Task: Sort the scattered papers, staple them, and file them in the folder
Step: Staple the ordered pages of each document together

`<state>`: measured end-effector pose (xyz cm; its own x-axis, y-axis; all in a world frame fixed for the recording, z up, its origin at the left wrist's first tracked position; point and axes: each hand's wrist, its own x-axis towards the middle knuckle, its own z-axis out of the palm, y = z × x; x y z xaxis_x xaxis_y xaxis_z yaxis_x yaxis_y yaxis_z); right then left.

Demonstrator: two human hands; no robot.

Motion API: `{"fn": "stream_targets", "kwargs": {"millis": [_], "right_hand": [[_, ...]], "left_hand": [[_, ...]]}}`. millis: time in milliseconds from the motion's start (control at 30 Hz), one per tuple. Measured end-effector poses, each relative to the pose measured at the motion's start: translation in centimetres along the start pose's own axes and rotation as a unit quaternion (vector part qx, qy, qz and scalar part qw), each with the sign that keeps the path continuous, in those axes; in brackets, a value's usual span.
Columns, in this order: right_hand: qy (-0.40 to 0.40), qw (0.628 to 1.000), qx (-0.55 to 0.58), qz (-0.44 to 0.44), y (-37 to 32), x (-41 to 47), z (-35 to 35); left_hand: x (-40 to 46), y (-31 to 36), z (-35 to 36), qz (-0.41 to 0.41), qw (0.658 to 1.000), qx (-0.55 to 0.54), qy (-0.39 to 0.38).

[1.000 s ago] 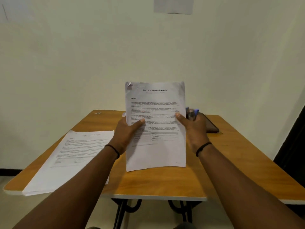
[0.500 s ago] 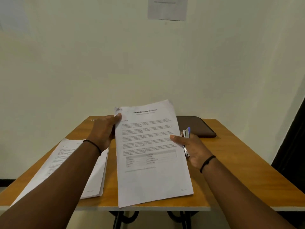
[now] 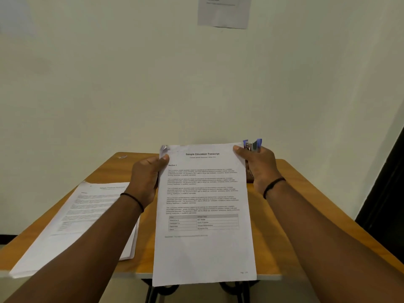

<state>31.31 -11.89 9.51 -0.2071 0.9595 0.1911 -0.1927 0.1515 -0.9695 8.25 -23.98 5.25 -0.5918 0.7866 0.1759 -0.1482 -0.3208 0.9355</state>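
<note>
Your left hand [image 3: 146, 180] pinches the transcript sheets [image 3: 203, 206] at the upper left edge, thumb on the face just below the crumpled top-left corner. Your right hand [image 3: 260, 169] holds the upper right corner, thumb on the page, fingers curled round the blue stapler [image 3: 252, 146] behind it. The sheets are held above the tabletop [image 3: 306, 215], long axis running away from you, title end far. The stapler's mouth pokes up just beside the top-right corner; the crumpled corner lies across the page's short edge, nearer the left hand. Judgement: stapling the top-left means carrying the stapler across. A second stack [image 3: 87, 217] lies flat at left. Folder location: cannot tell.
</note>
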Motion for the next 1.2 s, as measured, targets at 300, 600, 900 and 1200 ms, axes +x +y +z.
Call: {"fn": "stream_targets", "kwargs": {"millis": [300, 600, 900, 1200], "right_hand": [[-0.050, 0.996, 0.037, 0.059, 0.8, -0.5, 0.1], [-0.080, 0.993, -0.004, 0.087, 1.7, -0.6, 0.2], [-0.115, 0.982, -0.058, 0.141, 6.1, -1.0, 0.5], [-0.145, 0.972, -0.170, 0.078, 8.5, -0.5, 0.5]], "left_hand": [[-0.1, 1.2, -1.6, -0.006, 1.000, -0.003, -0.028], [0.0, -0.2, -2.3, -0.073, 0.997, 0.029, 0.026], [1.9, -3.8, 2.8, 0.104, 0.882, 0.433, -0.158], [3.1, -7.0, 4.1, -0.004, 0.915, 0.314, -0.254]]}}
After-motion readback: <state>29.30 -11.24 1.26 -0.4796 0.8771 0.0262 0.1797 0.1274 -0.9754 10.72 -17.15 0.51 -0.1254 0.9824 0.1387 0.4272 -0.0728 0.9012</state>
